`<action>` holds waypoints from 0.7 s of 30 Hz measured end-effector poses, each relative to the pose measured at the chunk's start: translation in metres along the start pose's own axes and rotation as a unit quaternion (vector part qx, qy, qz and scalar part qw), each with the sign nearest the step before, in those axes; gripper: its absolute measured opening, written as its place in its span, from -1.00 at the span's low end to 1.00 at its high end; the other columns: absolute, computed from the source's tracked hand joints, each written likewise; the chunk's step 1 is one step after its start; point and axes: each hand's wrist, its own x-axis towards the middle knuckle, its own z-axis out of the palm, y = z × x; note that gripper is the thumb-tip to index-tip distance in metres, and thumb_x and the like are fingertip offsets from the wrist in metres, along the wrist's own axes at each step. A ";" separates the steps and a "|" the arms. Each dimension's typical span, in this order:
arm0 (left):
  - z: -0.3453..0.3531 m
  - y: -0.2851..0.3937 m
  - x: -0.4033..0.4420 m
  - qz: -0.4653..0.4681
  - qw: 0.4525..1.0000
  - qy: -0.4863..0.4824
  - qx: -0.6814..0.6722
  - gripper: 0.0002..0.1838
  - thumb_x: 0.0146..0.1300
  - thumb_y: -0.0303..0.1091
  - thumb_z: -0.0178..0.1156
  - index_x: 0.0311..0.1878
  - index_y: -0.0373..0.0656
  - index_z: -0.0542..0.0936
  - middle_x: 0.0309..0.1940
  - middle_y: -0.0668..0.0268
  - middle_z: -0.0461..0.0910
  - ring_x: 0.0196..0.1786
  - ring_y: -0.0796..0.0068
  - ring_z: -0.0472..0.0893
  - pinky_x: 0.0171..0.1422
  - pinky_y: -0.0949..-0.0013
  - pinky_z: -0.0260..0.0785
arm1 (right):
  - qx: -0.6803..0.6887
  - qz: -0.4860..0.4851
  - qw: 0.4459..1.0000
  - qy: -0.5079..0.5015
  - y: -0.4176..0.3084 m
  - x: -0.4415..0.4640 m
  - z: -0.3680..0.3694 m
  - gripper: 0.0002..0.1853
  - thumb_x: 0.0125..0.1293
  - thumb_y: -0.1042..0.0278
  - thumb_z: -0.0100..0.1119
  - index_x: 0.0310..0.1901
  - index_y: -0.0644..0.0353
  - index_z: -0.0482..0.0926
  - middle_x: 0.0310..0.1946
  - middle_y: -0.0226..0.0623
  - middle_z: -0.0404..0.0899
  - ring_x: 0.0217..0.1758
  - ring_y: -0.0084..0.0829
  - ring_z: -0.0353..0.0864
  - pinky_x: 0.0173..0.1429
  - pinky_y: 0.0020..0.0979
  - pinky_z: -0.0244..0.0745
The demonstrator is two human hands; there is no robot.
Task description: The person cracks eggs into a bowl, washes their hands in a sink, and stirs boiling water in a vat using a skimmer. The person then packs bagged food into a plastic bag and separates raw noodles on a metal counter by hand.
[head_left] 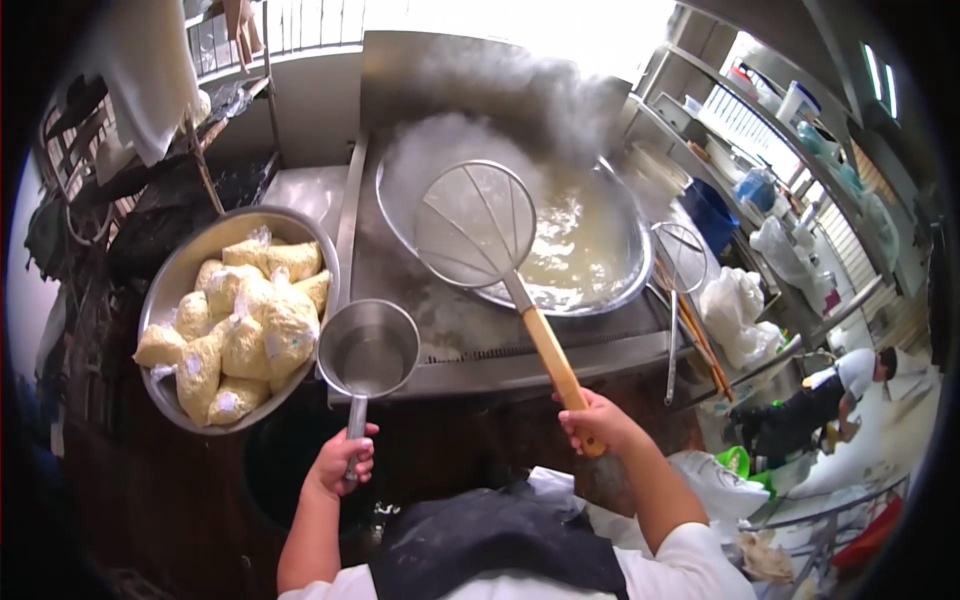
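Observation:
My left hand (343,460) is wrapped round the handle of a metal dipper (368,345), a deep round pan held over the stove's front edge. In my right hand (603,424) is the wooden handle of a large round mesh skimmer (477,222). The skimmer's mesh is raised above the near left part of a wide steaming wok (642,270), which holds cloudy, pale yellow liquid. To the left of the dipper, a big metal basin (165,262) holds several clear bags of pale yellow, crumbly food (245,345).
Steam hides part of the wok and the metal backsplash (400,75). Right of the stove are a wire strainer (680,258), long wooden sticks (705,345) and white plastic bags (740,315). A co-worker (815,410) bends over at the far right, near metal shelving (765,130).

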 end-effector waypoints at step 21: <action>0.037 -0.027 -0.061 0.056 0.995 0.078 -0.035 -0.60 0.17 -0.49 0.17 0.10 -0.15 0.40 -0.59 0.38 0.34 -0.67 0.55 0.36 -0.63 0.40 0.29 | -0.182 -0.185 0.953 0.154 0.062 -0.031 -0.049 -0.55 0.19 0.43 0.33 0.15 0.14 0.54 -0.44 -0.54 0.46 -0.52 -0.69 0.39 -0.46 -0.58 0.35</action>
